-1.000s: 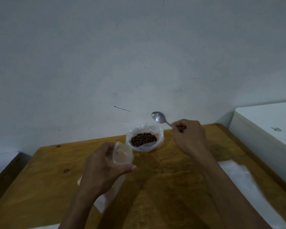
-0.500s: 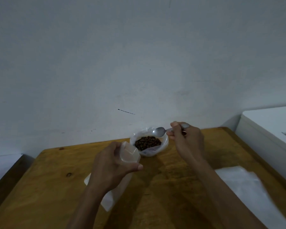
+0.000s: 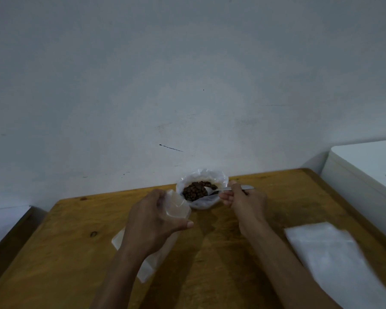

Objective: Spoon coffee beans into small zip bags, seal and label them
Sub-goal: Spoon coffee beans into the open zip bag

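A rolled-down clear plastic bag (image 3: 218, 178) full of dark coffee beans (image 3: 194, 191) stands at the far edge of the wooden table (image 3: 65, 253). My right hand (image 3: 245, 201) grips a metal spoon (image 3: 216, 190) by its handle, and the spoon's bowl lies among the beans. My left hand (image 3: 152, 224) holds a small clear zip bag (image 3: 176, 207) with its mouth open, just left of the bean bag. The zip bag's lower part hangs behind my left hand and wrist.
A stack of flat white zip bags (image 3: 334, 253) lies on the table at the right. A white box-like surface (image 3: 366, 166) stands beyond the table's right edge. A plain wall rises directly behind the table.
My right hand has lowered the spoon from above the bean bag down into the beans. My left hand has brought the open zip bag closer to the bean bag.
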### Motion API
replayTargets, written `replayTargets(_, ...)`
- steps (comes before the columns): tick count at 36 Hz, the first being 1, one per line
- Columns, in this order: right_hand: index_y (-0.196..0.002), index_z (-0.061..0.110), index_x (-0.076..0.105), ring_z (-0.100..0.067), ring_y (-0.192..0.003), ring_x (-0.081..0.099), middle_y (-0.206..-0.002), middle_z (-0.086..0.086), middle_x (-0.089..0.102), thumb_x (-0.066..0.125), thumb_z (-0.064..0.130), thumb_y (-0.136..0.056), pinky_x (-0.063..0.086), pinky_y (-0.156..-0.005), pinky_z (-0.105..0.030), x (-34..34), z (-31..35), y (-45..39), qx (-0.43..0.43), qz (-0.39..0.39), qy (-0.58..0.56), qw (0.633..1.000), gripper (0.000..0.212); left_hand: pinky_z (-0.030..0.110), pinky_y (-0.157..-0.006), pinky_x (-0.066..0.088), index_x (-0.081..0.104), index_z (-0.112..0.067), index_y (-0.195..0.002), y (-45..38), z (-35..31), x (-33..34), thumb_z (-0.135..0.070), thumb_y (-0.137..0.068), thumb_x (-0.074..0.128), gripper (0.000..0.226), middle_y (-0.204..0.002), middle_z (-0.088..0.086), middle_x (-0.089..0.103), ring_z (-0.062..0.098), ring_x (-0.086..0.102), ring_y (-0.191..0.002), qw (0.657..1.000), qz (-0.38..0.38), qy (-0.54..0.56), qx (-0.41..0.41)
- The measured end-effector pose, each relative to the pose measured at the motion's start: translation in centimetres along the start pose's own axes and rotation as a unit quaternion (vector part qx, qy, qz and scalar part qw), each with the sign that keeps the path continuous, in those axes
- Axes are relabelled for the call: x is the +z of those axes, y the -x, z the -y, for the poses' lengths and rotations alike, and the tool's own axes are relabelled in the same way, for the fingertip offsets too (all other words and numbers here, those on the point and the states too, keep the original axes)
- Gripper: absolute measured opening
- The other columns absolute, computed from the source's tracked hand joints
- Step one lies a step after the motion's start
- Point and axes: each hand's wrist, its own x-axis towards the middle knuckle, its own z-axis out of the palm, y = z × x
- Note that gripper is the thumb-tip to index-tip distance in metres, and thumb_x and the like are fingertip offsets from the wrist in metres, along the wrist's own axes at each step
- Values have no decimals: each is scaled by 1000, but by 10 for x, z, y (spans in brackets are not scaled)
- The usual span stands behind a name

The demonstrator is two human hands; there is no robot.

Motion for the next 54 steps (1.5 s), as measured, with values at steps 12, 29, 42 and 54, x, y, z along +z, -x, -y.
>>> replayTargets(12, -89, 3, 71, -20, -66, 74, -74, -14, 75, 64, 21, -98, 54, -52, -22, -9, 25, -2, -2, 39, -70, 997, 21, 16, -63, 38, 59, -19, -123, -6, -2, 5, -60, -49, 90, 91, -103, -10, 59, 10, 55, -91, 1000, 6, 7, 1)
replayTargets(29, -92, 16, 76, -7, -73, 73, -76, 5, 75, 62, 32, -98, 61, -64, -40, -3, 46, 51, -329, 204, 165, 907, 23, 15, -62, 45, 58, -27, -105, -3, 0, 9, -50, -49, 91, 69, -94, -14, 64, 0, 60, -85, 989, -37, 140, -15)
replayTargets(42, -98, 21, 75, -5, -75, 70, -80, 10, 73, 57, 32, -100, 51, -63, -11, -12, 30, 15, -323, 39, 208, 922, 21, 19, -68, 49, 61, -19, -116, -6, 11, 9, -51, -45, 93, 84, -105, -10, 65, 5, 60, -95, 983, -45, 171, -40)
replayTargets(54, -76, 10, 73, -16, -68, 67, -72, -6, 71, 56, 27, -101, 50, -57, -29, -4, -6, 5, -136, -8, 172, 976, 35, 14, -54, 33, 59, -21, -101, -12, 4, 18, -47, -52, 94, 66, -82, -14, 52, 2, 48, -72, 993, 13, 112, -28)
